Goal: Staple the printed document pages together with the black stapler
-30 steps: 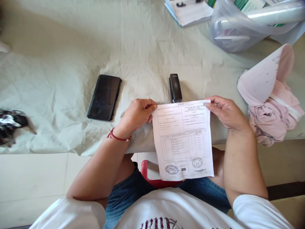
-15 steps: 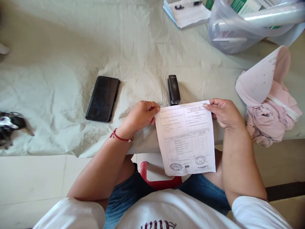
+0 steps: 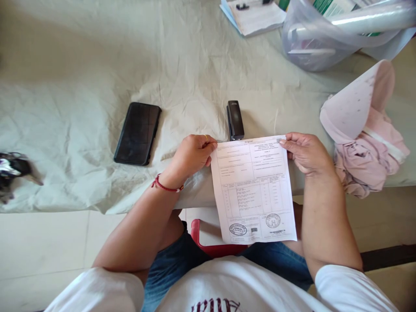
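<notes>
Wrinkled pale cloth (image 3: 97, 86) covers the table; at its near edge, left hand (image 3: 191, 156) and right hand (image 3: 305, 151) pinch the printed sheet's (image 3: 253, 190) top corners, best kept level near the stapler (image 3: 235, 120).

My left hand (image 3: 191, 155) and right hand (image 3: 305, 151) are both up, fingers pinched closed, forearms angled inward, elbows tucked near my lap.
</notes>
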### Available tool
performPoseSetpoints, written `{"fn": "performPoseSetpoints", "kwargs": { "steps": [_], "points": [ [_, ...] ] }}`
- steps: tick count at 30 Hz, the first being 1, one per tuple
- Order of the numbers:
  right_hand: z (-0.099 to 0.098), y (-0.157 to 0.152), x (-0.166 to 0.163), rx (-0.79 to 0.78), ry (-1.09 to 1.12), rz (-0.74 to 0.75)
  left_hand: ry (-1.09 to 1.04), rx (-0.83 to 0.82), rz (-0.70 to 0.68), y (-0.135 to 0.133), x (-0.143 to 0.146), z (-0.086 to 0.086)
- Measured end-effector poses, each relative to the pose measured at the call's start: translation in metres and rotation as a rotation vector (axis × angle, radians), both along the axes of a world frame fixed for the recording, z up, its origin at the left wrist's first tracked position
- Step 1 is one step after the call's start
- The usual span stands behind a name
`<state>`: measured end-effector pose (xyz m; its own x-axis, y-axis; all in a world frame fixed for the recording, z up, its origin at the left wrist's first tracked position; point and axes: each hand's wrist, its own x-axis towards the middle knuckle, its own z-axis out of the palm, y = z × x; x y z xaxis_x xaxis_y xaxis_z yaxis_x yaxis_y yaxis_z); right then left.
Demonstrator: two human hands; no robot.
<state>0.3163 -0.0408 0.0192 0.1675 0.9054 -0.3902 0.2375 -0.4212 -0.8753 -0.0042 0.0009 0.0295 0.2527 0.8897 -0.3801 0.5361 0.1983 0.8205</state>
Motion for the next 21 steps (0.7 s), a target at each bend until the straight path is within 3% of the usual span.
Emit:
{"fn": "performPoseSetpoints", "kwargs": {
  "steps": [7,12,18,21],
  "points": [
    [0.0023,-0.0057,-0.0015,0.146,-0.082,0.058,-0.007,0.061,-0.041,-0.0003,-0.0017,0.0013],
    [0.0014,-0.0081,0.005,0.113,-0.192,0.149,-0.023,0.096,-0.039,-0.0011,-0.0008,0.0021],
    [0.0038,-0.0065,0.005,0.175,-0.295,0.098,-0.039,0.096,-0.036,-0.0007,-0.0008,-0.0014],
    [0.0035,-0.0046,0.0047,0.2,-0.221,0.009,-0.029,0.101,-0.02,-0.0005,-0.0005,-0.0019]
  ]
}}
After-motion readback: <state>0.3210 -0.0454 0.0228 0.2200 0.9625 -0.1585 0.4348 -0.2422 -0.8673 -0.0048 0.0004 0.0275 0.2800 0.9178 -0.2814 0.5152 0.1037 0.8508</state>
